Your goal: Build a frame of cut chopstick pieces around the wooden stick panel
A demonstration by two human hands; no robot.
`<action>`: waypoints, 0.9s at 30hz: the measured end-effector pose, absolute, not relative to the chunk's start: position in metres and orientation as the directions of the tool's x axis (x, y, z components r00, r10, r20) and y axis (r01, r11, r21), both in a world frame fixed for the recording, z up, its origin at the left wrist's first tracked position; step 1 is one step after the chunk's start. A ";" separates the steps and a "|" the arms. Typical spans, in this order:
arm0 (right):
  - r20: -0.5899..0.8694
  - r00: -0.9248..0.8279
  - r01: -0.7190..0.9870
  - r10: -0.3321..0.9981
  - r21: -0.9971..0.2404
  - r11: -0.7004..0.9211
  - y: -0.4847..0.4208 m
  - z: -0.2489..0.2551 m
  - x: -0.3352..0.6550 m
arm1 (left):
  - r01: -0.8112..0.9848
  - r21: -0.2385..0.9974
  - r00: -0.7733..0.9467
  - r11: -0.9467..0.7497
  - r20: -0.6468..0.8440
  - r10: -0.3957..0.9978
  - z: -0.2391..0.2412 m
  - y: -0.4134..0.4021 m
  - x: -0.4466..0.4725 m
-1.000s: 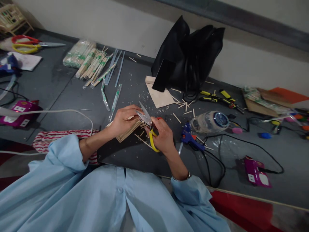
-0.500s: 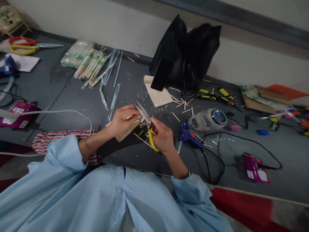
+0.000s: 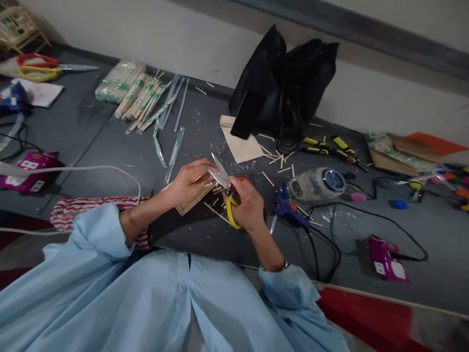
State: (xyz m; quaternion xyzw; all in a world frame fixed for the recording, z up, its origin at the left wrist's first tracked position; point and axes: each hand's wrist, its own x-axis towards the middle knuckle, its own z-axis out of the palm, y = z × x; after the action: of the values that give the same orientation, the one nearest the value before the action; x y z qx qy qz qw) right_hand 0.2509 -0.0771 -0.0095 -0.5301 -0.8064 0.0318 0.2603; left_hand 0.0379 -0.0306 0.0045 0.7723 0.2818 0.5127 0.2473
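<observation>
My right hand (image 3: 249,204) grips a pair of scissors (image 3: 221,174) with yellow and red handles, and the blades are spread apart, pointing up and left. Close to the blade tips, my left hand (image 3: 190,182) is closed in a pinch; what lies between its fingertips is too small to make out. Beneath the left hand a flat piece made of thin wooden sticks (image 3: 192,201) rests on the table, partly covered by the fingers. Short cut stick pieces (image 3: 216,189) lie scattered just right of it, under the scissors.
Packs of wrapped sticks (image 3: 141,100) lie at the back left, beside clear glue sticks (image 3: 181,105). A black bag (image 3: 282,83) with a phone (image 3: 247,113) stands behind. On the right are a blue glue gun (image 3: 287,205), a plastic jar (image 3: 317,183), pliers (image 3: 330,149) and cables.
The scissors' blades have opened from nearly closed to wide apart, and the red handle now shows by my right hand. My left hand stays in about the same place.
</observation>
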 end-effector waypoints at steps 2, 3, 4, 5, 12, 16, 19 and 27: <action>0.382 -0.307 0.833 0.872 -0.335 0.440 -0.077 -0.009 0.251 | 0.179 0.668 0.326 -0.722 0.652 0.685 0.005 -0.031 0.038; 0.380 -0.309 0.831 0.872 -0.338 0.442 -0.077 -0.009 0.252 | 0.179 0.666 0.329 -0.724 0.653 0.682 0.005 -0.031 0.038; 0.378 -0.312 0.829 0.872 -0.339 0.444 -0.077 -0.009 0.252 | 0.179 0.662 0.332 -0.728 0.656 0.678 0.005 -0.031 0.037; 0.374 -0.315 0.829 0.872 -0.339 0.444 -0.078 -0.009 0.252 | 0.179 0.657 0.334 -0.732 0.659 0.674 0.005 -0.031 0.037; 0.348 -0.326 0.836 0.879 -0.329 0.440 -0.078 -0.008 0.251 | 0.176 0.602 0.336 -0.779 0.707 0.622 0.005 -0.030 0.037; 0.336 -0.338 0.820 0.879 -0.352 0.450 -0.078 -0.009 0.252 | 0.185 0.586 0.348 -0.789 0.711 0.610 0.003 -0.030 0.035; 0.327 -0.339 0.819 0.882 -0.359 0.447 -0.078 -0.010 0.253 | 0.226 0.576 0.360 -0.786 0.700 0.617 0.003 -0.031 0.035; 0.376 -0.254 0.807 0.891 -0.425 0.409 -0.077 -0.015 0.250 | 0.230 0.623 0.363 -0.747 0.658 0.660 0.008 -0.029 0.035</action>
State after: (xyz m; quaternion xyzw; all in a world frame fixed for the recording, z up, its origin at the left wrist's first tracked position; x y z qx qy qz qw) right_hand 0.2497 -0.0773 -0.0151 -0.5385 -0.7885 0.0730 0.2882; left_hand 0.0354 -0.0294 0.0078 0.7958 0.2797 0.4904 0.2193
